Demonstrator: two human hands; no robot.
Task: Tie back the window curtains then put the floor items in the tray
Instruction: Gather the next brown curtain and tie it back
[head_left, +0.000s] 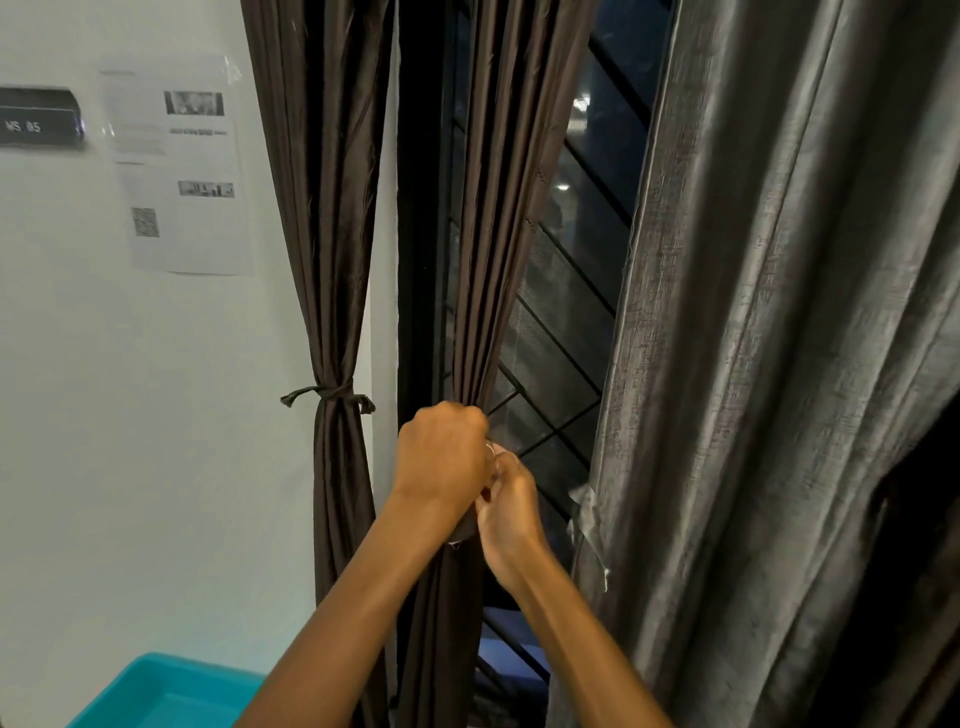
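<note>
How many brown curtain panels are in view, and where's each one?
2. One brown panel hangs by the white wall, already tied with a strip. The other hangs before the window, bunched in the left hand and right hand. The grey curtain may hide more.

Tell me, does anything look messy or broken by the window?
Yes, a little. A crumpled strip of clear tape hangs loose off the edge of the grey curtain, peeling and dangling. The tie on the left brown curtain has frayed ends. The paper sheet on the wall hangs slightly crooked.
</note>
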